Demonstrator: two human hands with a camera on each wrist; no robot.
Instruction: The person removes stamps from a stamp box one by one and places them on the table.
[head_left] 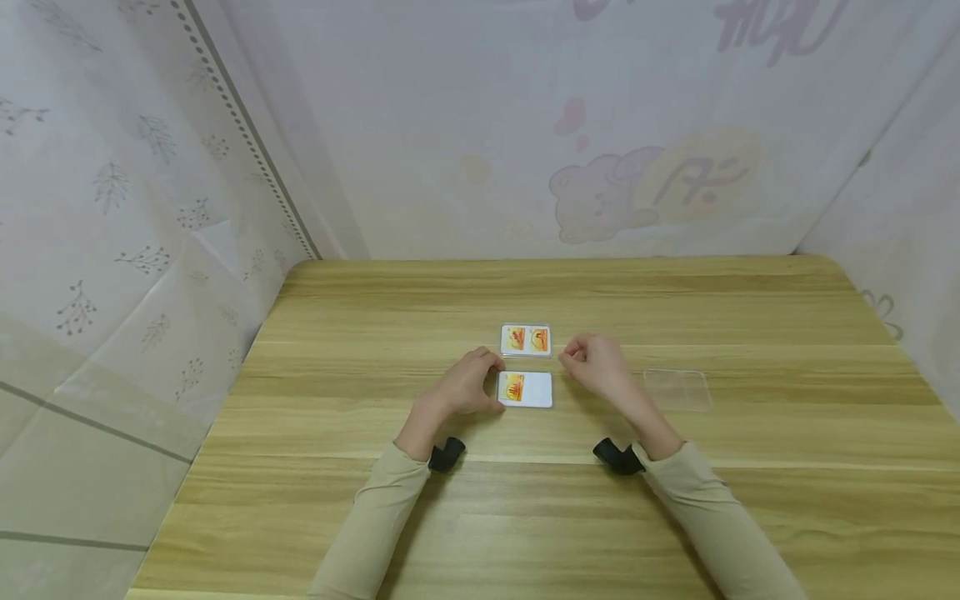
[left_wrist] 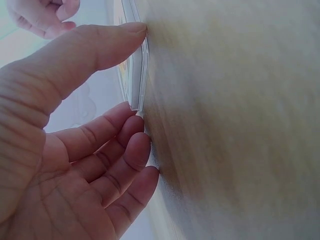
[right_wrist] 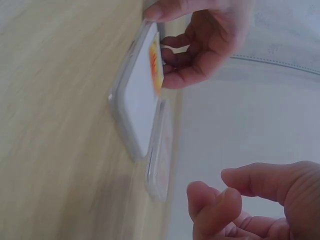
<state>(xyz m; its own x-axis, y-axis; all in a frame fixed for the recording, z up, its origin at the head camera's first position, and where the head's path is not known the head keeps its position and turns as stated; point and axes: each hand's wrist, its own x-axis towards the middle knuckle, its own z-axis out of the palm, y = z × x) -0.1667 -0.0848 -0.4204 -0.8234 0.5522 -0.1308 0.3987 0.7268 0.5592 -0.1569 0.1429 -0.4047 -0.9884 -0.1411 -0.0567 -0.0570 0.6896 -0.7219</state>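
Note:
In the head view my left hand [head_left: 468, 383] grips the left end of a clear case with a white card [head_left: 537, 389]. Its thumb lies at the near corner and its fingers at the far corner. An orange and yellow picture piece [head_left: 513, 387] covers the left half of that card; the right half is plain white. Just beyond lies a second clear case [head_left: 526, 341] with two orange pictures side by side. My right hand [head_left: 592, 364] hovers right of both cases. In the right wrist view its fingers [right_wrist: 217, 210] are curled near the thumb, with nothing visible between them.
A clear plastic lid or sleeve [head_left: 677, 391] lies to the right, beside my right forearm. All of it rests on a wood-grain table [head_left: 525, 517]. Patterned curtains [head_left: 465, 125] hang behind the table's far edge and along the left. Dark wrist mounts [head_left: 447, 456] sit at both sleeves.

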